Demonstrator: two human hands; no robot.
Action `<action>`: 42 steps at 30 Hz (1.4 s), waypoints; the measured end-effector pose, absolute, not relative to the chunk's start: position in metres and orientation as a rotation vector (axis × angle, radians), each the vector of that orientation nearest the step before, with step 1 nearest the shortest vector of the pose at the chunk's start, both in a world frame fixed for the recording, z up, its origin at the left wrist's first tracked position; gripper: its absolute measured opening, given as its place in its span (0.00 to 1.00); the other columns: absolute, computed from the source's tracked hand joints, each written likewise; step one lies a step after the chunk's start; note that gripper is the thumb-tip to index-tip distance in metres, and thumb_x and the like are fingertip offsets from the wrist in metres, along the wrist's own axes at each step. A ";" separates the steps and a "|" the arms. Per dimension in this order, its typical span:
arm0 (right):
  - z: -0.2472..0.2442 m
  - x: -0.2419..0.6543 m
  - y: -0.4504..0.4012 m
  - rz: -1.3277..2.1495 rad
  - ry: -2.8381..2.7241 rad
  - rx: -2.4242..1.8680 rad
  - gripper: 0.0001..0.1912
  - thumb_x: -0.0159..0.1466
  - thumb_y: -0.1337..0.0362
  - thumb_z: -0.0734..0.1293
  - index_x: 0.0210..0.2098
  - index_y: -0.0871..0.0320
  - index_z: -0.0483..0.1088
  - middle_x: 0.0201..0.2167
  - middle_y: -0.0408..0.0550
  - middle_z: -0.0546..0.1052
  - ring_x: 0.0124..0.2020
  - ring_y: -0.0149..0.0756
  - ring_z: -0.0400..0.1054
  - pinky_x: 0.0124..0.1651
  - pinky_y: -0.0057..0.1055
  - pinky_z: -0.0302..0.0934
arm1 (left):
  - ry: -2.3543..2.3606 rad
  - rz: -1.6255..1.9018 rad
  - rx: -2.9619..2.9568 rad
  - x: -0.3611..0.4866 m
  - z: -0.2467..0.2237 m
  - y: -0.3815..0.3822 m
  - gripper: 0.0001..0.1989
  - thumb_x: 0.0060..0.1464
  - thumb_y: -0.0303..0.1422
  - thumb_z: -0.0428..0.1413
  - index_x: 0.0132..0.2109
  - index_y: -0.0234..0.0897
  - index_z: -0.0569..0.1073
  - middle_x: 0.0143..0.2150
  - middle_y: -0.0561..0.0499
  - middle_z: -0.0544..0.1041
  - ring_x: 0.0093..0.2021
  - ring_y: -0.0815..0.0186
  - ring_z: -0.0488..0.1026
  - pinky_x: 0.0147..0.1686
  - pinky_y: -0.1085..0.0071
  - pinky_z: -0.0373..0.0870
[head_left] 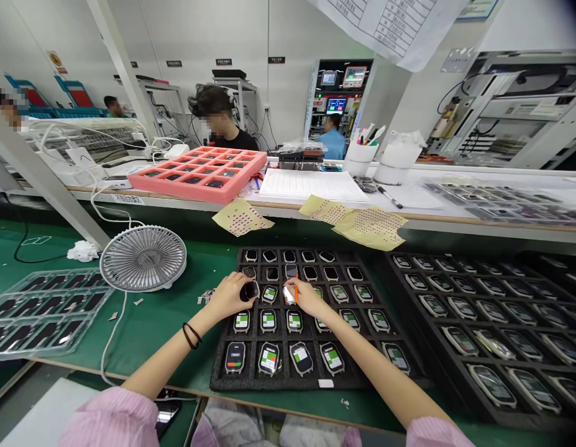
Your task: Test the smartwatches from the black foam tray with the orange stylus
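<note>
Black foam tray (222,366) lies on the bench before me, its compartments holding rows of smartwatch bodies without straps. My left hand (230,297) is at the tray's left side, thumb and fingers closed round a dark-screened watch (249,290). Over the middle of the tray, my right hand (309,299) grips a slim orange tool (296,292); its exact kind is unclear. Beneath its tip is a watch (288,294) with a bright, shiny face. Many nearer watches, such as the watch (294,321) in front of it, show lit green and white screens; those in the back rows look dark.
A second black tray of watches (460,341) adjoins on the right. To the left are a grey fan (144,257) with its white cable and a clear plastic tray (50,310). A pink foam tray (199,167) and papers (310,185) occupy the shelf ahead. Other people sit beyond.
</note>
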State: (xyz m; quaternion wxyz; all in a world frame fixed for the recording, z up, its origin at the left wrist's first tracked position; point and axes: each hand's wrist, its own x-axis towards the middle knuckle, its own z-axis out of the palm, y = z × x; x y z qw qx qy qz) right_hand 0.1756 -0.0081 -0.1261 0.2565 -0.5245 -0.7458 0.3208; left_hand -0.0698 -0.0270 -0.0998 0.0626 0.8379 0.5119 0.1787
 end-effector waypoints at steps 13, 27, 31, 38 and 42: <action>-0.126 0.183 -0.015 1.012 -1.881 -1.172 0.14 0.66 0.57 0.56 0.37 0.55 0.70 0.20 0.41 0.67 0.22 0.34 0.65 0.27 0.29 0.59 | 1.301 0.258 2.599 -0.085 -0.086 -0.024 0.21 0.53 0.34 0.54 0.55 0.40 0.69 0.52 0.44 0.71 0.50 0.55 0.68 0.47 0.63 0.64; -0.111 0.191 -0.014 1.414 -1.304 -1.003 0.19 0.60 0.49 0.61 0.41 0.58 0.68 0.20 0.40 0.71 0.17 0.33 0.69 0.19 0.26 0.59 | 1.233 0.162 2.641 -0.042 -0.067 -0.014 0.21 0.52 0.31 0.55 0.55 0.40 0.68 0.52 0.45 0.70 0.51 0.54 0.68 0.48 0.62 0.63; -0.111 0.191 -0.015 1.450 -1.250 -0.991 0.18 0.59 0.50 0.63 0.41 0.58 0.68 0.20 0.41 0.73 0.17 0.32 0.69 0.19 0.26 0.58 | 1.205 0.034 2.601 -0.022 -0.078 -0.004 0.21 0.46 0.28 0.57 0.50 0.37 0.70 0.48 0.44 0.70 0.46 0.54 0.71 0.43 0.63 0.65; -0.110 0.192 -0.015 1.459 -1.244 -0.977 0.17 0.60 0.53 0.64 0.44 0.57 0.69 0.23 0.41 0.72 0.20 0.32 0.71 0.20 0.26 0.60 | 1.219 0.150 2.565 -0.017 -0.085 0.006 0.19 0.36 0.27 0.61 0.40 0.36 0.70 0.43 0.46 0.70 0.45 0.52 0.70 0.43 0.62 0.67; -0.113 0.193 -0.013 1.433 -1.282 -0.920 0.19 0.56 0.56 0.68 0.46 0.55 0.68 0.26 0.41 0.72 0.22 0.33 0.71 0.19 0.26 0.60 | 1.190 0.639 2.205 -0.013 -0.096 0.000 0.19 0.39 0.25 0.57 0.42 0.38 0.64 0.43 0.48 0.69 0.41 0.60 0.70 0.41 0.65 0.68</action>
